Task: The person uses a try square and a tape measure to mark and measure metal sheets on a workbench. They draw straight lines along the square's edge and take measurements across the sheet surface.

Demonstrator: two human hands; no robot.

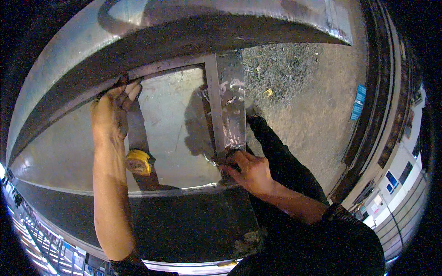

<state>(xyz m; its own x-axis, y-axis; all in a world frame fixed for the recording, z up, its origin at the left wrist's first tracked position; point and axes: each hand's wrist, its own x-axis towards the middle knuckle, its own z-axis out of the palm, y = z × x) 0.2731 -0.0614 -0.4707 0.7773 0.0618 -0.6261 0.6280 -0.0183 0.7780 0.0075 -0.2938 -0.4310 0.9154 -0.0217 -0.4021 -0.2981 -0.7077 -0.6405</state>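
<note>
A steel framing square (211, 94) lies in the channel of a large steel beam (170, 119), its long arm running left along the far flange and its short arm pointing toward me. My left hand (117, 103) is closed on the long arm, fingers curled at its edge. At the near end of the short arm, my right hand (251, 171) is pinched close to the plate's end. Whatever its fingertips hold, if anything, is hidden. A yellow tape measure (139, 162) sits on the plate, right of my left forearm.
The beam's far flange (161, 34) curves above the plate, and its near flange (184, 216) is close to my body. Beyond the beam's right end is dirt ground (317, 124) with a small yellow scrap (269, 92). Dark long rails (375, 96) and a teal flat piece (358, 101) lie farther right.
</note>
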